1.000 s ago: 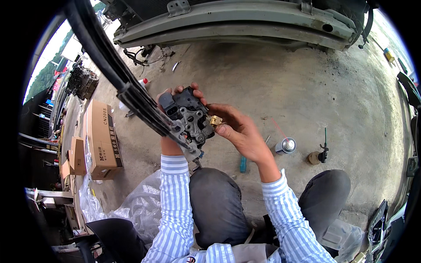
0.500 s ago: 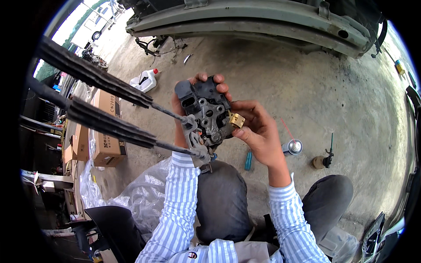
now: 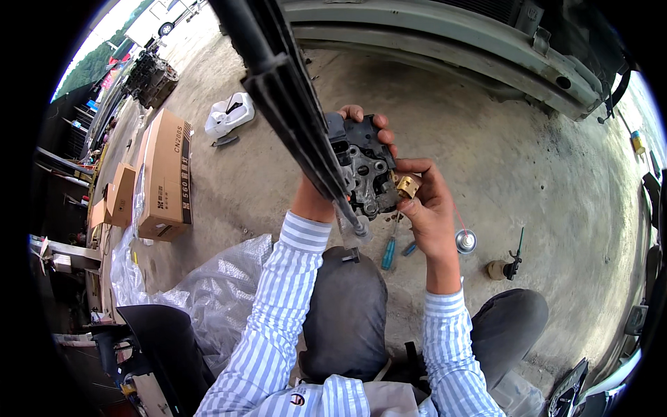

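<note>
My left hand (image 3: 313,194) is wrapped round a dark latch mechanism (image 3: 367,174) from behind, its fingertips over the top edge. The latch has a metal plate with several holes and a black connector housing. My right hand (image 3: 434,215) is closed at the latch's right side, thumb and fingers on a small brass-coloured piece (image 3: 408,186) there. Two long black cables (image 3: 299,115) run up from the latch toward the top left, partly hiding my left hand. A teal-handled screwdriver (image 3: 388,254) lies on the floor below.
Past my hands are a car bumper beam (image 3: 445,42), a white jug (image 3: 229,115) and an engine (image 3: 149,80). Cardboard boxes (image 3: 160,177) and plastic wrap (image 3: 212,281) lie at left. A spray can (image 3: 465,242) and oil can (image 3: 497,270) stand at right on the concrete floor (image 3: 542,181).
Both hands have shifted right with the latch, still gripping it. The cables have swung more upright and now cover more of the latch's left side. The view has turned slightly.
</note>
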